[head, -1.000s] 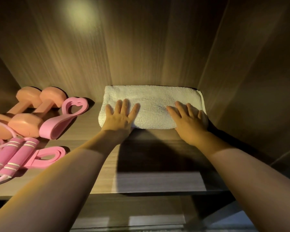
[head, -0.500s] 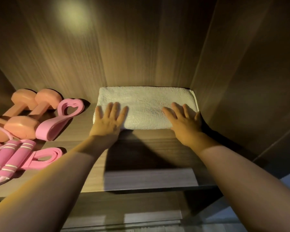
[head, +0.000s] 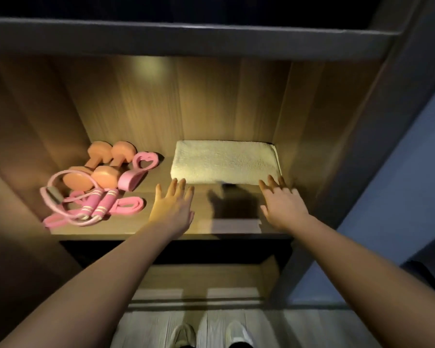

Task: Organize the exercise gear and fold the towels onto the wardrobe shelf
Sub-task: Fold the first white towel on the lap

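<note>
Just ahead of my left hand [head: 172, 209] and right hand [head: 283, 208] lies the towel [head: 226, 162] — long side left to right (both equally near). My hands are flat, apart, holding nothing.

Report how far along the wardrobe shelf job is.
Done: dumbbells, jump rope and pink bands grouped at the left of the shelf; one folded towel lies at the right. In hand: nothing; left hand and right hand are open by the towel's front edge. Left: no other towel is in view, perhaps nothing.
</note>
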